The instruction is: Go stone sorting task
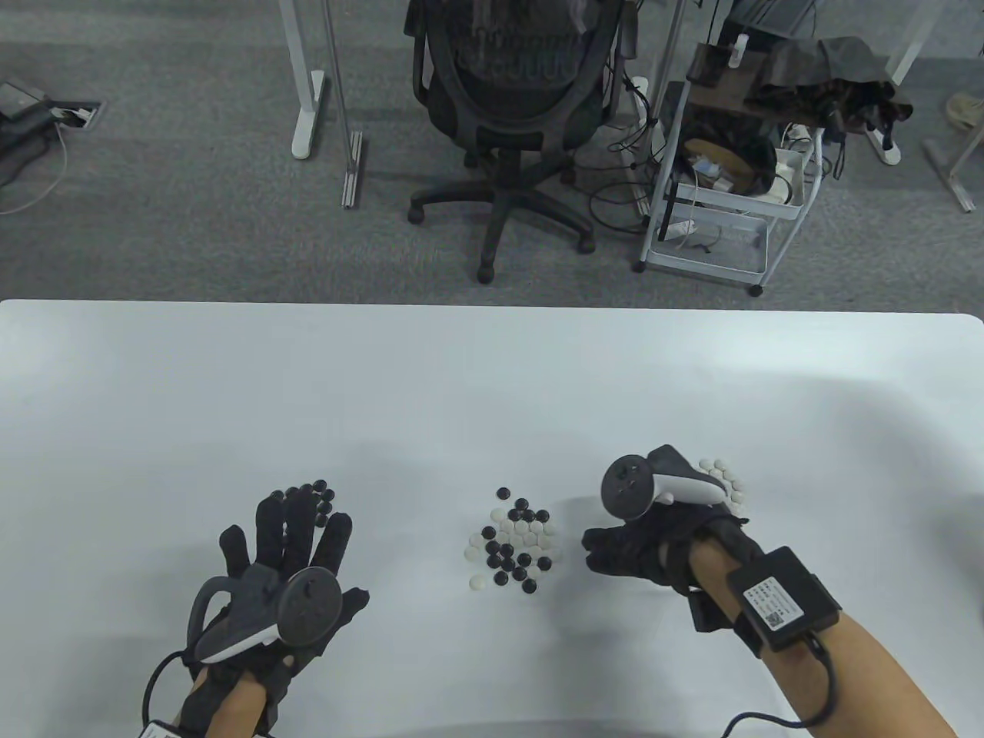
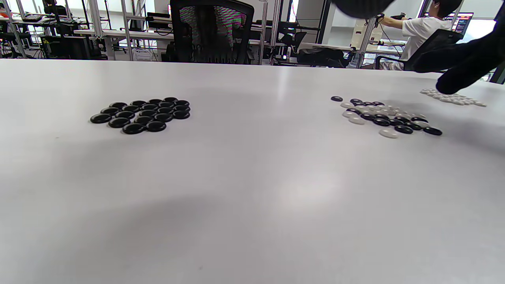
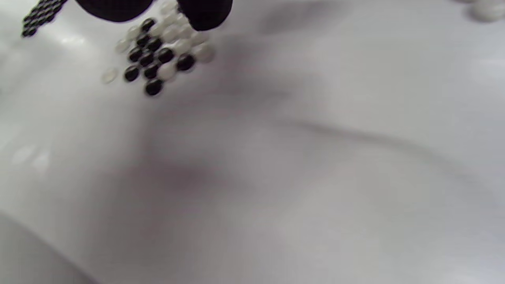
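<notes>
The mixed pile (image 1: 513, 547) sits mid-table between the hands, black group (image 2: 142, 113) at left, white group (image 1: 725, 480) at right. Left hand (image 1: 288, 565) lies spread, empty; right hand (image 1: 642, 550) curls, whether it holds a stone I cannot tell. Stones look small, hard, slick: pinch 1 by its rim.
</notes>
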The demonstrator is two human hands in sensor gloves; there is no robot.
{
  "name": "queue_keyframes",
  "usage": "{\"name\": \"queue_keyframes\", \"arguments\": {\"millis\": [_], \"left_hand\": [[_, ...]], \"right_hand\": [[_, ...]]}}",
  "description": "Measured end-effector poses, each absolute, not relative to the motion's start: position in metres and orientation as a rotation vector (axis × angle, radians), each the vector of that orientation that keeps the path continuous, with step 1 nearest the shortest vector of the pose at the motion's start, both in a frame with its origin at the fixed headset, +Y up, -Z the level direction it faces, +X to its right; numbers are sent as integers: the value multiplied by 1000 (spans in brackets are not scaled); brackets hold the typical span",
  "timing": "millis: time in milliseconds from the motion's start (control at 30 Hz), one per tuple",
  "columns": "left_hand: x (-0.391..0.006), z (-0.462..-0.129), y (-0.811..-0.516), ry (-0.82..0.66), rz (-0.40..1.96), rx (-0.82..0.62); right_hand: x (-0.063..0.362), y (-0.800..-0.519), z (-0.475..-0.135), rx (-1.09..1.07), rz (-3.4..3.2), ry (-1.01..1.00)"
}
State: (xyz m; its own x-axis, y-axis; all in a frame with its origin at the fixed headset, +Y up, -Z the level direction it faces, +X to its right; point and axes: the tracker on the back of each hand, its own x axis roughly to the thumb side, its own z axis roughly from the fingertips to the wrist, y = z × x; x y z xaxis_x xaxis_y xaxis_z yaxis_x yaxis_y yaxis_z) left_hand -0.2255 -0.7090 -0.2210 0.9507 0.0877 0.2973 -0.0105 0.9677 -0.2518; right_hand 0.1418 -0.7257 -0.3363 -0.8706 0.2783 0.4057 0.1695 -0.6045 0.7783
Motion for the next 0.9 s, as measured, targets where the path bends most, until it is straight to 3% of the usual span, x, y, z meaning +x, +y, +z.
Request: {"name": "queue_keyframes", "arguments": {"millis": [167,500,700,900], "left_hand": [[-226,-220,-707,-311,55,-238],[-230,-219,-705,-302,71,-223],[-230,-220,-705,-305,70,-227],[-229,-220,-706,-315,57,-233]], "right_hand": [[77,-743,-316,1010,2598,1434],[39,-763,-305,1111,2586,1465],[83,-756,-278,1165,2688,1475],[191,-755,-276,776,2788,1490]]}}
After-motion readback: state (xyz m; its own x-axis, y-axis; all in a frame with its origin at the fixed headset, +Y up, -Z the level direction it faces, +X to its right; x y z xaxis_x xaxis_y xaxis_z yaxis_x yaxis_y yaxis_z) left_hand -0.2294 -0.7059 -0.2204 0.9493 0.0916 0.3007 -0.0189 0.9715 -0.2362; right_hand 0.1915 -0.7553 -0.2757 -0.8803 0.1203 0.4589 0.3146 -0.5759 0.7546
